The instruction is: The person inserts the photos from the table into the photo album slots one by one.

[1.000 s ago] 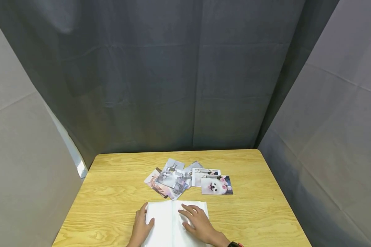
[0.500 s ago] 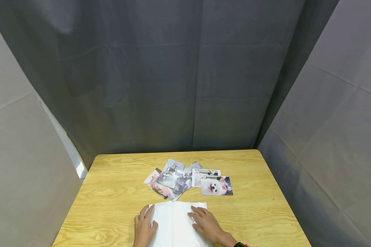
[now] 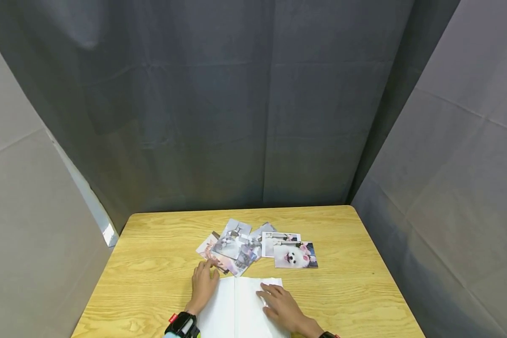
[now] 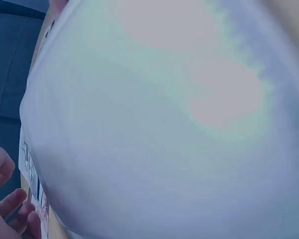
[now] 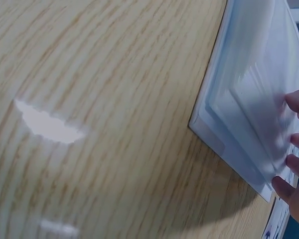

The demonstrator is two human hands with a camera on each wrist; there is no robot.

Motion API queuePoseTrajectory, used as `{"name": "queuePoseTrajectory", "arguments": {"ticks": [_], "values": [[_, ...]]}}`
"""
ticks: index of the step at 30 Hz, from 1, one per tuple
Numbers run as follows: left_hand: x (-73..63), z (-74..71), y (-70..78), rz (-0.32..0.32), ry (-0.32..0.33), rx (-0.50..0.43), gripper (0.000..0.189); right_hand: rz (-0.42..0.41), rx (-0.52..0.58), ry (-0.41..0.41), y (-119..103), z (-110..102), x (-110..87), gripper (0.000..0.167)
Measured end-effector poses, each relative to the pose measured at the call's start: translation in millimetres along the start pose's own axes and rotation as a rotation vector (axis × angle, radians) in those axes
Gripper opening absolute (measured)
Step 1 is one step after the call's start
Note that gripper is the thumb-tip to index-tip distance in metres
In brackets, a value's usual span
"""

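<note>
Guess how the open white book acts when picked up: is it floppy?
Probably floppy pages: they look thin and filmy, spread in layers by the right hand. The white book likely won't roll, since it lies open on the table.

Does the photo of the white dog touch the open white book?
Apart. In the head view, a strip of table separates the white dog photo from the white book.

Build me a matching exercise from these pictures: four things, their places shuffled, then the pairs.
1. bare left hand
2. bare right hand
3. rectangular photo of a white dog with pink flowers
4. dark grey fabric curtain

A. behind the yellow wooden table
B. on the right-hand page of the open white book
C. rightmost among the overlapping rectangular photos
D. at the book's left edge

Pairs: 1-D, 2-B, 3-C, 4-A
</note>
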State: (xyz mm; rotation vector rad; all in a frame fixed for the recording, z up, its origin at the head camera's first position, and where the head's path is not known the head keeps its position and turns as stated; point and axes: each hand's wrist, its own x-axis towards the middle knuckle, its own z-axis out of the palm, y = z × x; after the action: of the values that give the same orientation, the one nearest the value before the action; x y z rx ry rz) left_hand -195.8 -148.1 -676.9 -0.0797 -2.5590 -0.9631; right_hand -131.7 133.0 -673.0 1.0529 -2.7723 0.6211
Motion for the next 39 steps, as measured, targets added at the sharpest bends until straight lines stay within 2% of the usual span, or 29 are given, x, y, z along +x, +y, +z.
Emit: {"name": "queuePoseTrajectory", "arguments": {"ticks": [2, 4, 8, 12, 14, 17, 20, 24, 29, 34, 39], "values": [[13.7, 6.6, -1.8, 0.008, 0.007, -0.006, 0.02, 0.005, 0.003, -0.004, 0.8, -0.5, 0.8, 0.04], [25.9, 12.6, -4.0, -0.009, 0.006, -0.004, 0.021, 0.014, 0.015, -0.016, 1.2, -1.3, 1.2, 0.04], [45.0, 20.7, -8.3, -0.111, -0.032, 0.015, 0.027, 0.035, 0.046, -0.046, 0.0, -3.2, 1.8, 0.041], [56.0, 27.5, -13.6, -0.205, -0.101, 0.072, 0.037, 0.047, 0.047, -0.061, -1.6, -3.4, 1.0, 0.04], [57.9, 31.4, -16.9, -0.236, -0.129, 0.107, 0.044, 0.055, 0.054, -0.078, -2.7, -3.6, 1.1, 0.04], [57.4, 37.7, -21.3, -0.246, -0.148, 0.166, 0.054, 0.06, 0.056, -0.098, -3.8, -3.7, 2.1, 0.039], [55.9, 45.5, -24.0, -0.222, -0.146, 0.217, 0.057, 0.057, 0.042, -0.097, -3.4, -3.8, 2.4, 0.039], [56.6, 53.2, -23.0, -0.203, -0.13, 0.239, 0.055, 0.069, 0.038, -0.092, -1.1, -3.7, 2.0, 0.039], [59.4, 53.7, -16.5, -0.237, -0.132, 0.221, 0.052, 0.081, 0.04, -0.096, -0.7, -5.5, 3.4, 0.04], [61.3, 55.5, -12.7, -0.282, -0.15, 0.237, 0.06, 0.058, 0.043, -0.075, -0.1, -5.1, 3.1, 0.04], [66.5, 59.1, -13.2, -0.367, -0.15, 0.238, 0.067, 0.028, 0.048, -0.054, -0.9, -3.6, 1.4, 0.042]]}}
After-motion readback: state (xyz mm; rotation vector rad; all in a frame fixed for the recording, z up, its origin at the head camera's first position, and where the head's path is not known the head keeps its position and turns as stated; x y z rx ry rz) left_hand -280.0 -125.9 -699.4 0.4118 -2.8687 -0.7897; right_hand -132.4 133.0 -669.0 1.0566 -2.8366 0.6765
